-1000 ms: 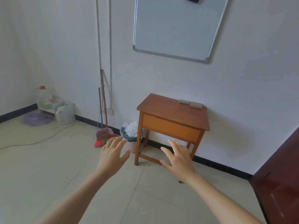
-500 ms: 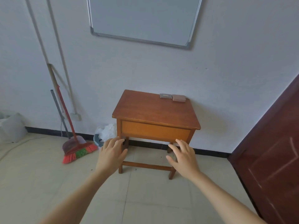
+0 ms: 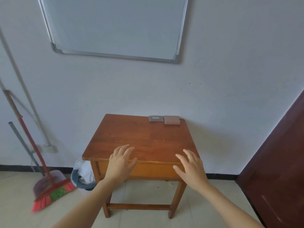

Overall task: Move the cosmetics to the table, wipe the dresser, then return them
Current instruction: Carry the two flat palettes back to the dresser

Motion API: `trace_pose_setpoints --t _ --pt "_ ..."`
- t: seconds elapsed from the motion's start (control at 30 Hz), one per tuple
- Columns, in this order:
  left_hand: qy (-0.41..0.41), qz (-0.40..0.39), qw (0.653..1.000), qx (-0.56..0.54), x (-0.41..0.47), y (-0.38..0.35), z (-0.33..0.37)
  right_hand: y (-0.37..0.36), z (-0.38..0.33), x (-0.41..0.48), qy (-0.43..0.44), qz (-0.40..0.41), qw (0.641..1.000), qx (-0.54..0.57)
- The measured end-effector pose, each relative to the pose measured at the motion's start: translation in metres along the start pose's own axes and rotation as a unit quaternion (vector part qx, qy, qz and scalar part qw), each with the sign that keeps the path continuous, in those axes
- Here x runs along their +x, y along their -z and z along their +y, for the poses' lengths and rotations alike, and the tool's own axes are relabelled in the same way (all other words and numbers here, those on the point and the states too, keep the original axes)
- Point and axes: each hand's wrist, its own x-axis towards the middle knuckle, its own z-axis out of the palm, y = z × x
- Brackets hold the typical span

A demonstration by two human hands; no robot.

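Wooden and reddish-brown, the desk (image 3: 139,137) stands against a white wall. At its far right corner lie two flat cosmetics cases, a grey case (image 3: 156,118) and a pinkish case (image 3: 171,120), side by side close to the wall. Over the desk's near edge are the person's left-hand grip (image 3: 121,165) and right-hand grip (image 3: 191,168), both apart, fingers spread, holding nothing; whether they touch the desk cannot be told. Above the desk hangs a whiteboard (image 3: 115,27); left of it stand a bin (image 3: 83,176) and a broom (image 3: 49,193); right of it is a dark door (image 3: 279,162).
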Motion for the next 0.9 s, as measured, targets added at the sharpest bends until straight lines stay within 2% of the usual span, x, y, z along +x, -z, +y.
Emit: trace_pose_setpoints --t 0.17,0.43,0.6,0.77,0.9 --pt "0.039 -0.051 0.998 0.005 0.037 -0.037 -0.023 -0.028 0.019 0.044 -0.007 -0.066 0.998 -0.017" --pt "0.054 -0.05 0.997 -0.018 0.152 -0.075 -0.064 -0.064 0.034 0.154 -0.03 -0.118 0.992 -0.028" --pt "0.024 -0.089 0.995 -0.031 0.234 -0.103 -0.075 -0.068 0.046 0.235 -0.089 -0.13 0.987 -0.041" --pt "-0.005 -0.117 0.992 -0.044 0.291 -0.133 -0.087 -0.087 0.06 0.292 -0.214 -0.091 0.972 0.039" --pt "0.011 -0.141 0.987 -0.072 0.301 -0.162 -0.09 -0.118 0.068 0.291 -0.257 -0.149 0.954 0.044"
